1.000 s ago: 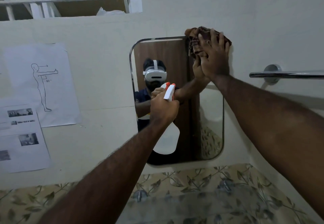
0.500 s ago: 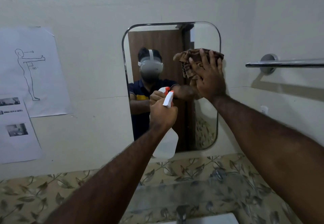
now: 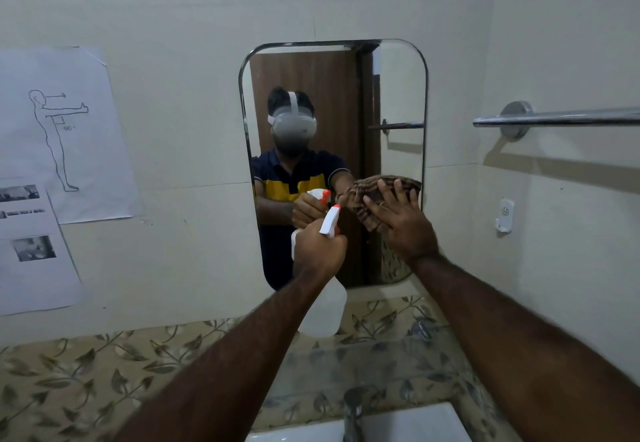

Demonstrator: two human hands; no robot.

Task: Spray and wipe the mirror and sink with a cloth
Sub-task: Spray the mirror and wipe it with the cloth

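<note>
A rounded wall mirror hangs straight ahead, reflecting a person in a headset. My right hand presses a brown striped cloth flat against the mirror's lower right part. My left hand grips a white spray bottle by its neck, the orange and white nozzle pointing at the glass. The white sink shows at the bottom edge, with its tap in front.
A chrome towel bar juts from the right wall. A small white hook sits below it. Printed sheets are stuck on the left wall. Leaf-patterned tiles run above the sink.
My right hand has slid the cloth down the mirror's right side from the top corner to the lower part. The view tilted down, bringing the sink into sight. The left hand stays on the bottle.
</note>
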